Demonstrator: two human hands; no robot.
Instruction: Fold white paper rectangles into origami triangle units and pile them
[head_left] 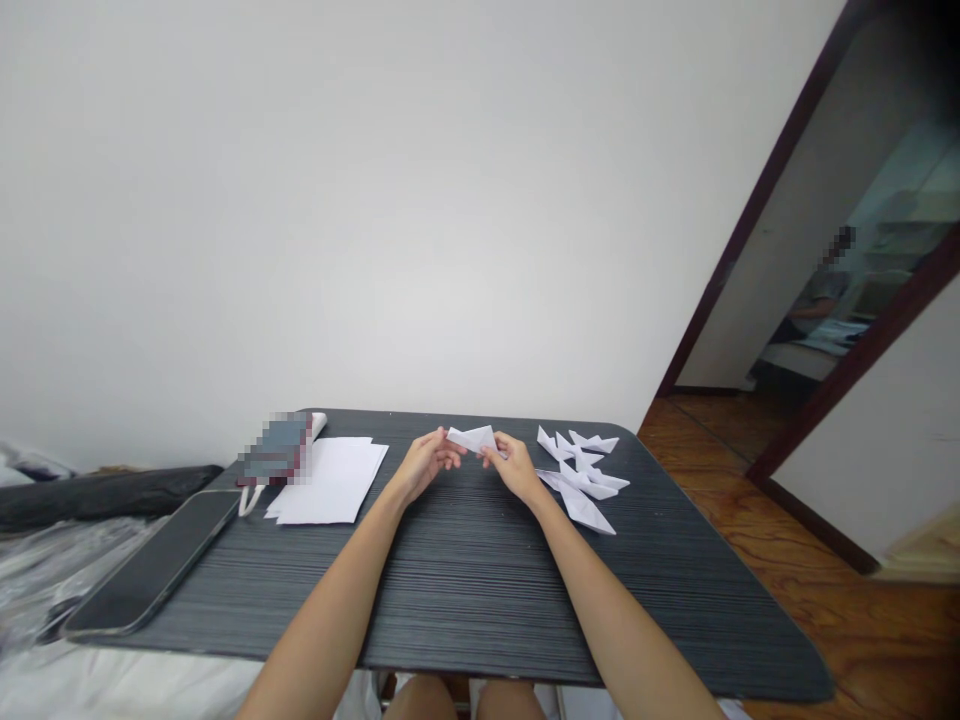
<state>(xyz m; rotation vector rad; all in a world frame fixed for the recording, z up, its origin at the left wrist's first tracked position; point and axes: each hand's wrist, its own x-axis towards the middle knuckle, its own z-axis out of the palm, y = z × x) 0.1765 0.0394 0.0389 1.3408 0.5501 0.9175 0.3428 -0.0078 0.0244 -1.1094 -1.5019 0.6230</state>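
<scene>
Desk: dark grey, ribbed top, rounded corners, set against a plain white wall; wooden floor to the right.

Near left edge: one black phone, screen up, lying at a slant.

Left of the desk: one long dark roll on the bed, clear of the hands.

Mid-left: one loose stack of white sheets, at least two, lying flat; a blurred grey-blue item with a white loop overlaps its far left corner.

Far middle: left hand and right hand, both narrowed to a pinch, each gripping one end of a single folded white paper, held just above the desk between them.

Far right: pile of folded paper shapes, pointed and overlapping, just beside the right wrist; several, exact count cannot be told. Nothing lies between the hands and this pile.

Beyond: dark-framed doorway; one seated person far off, well apart.
</scene>
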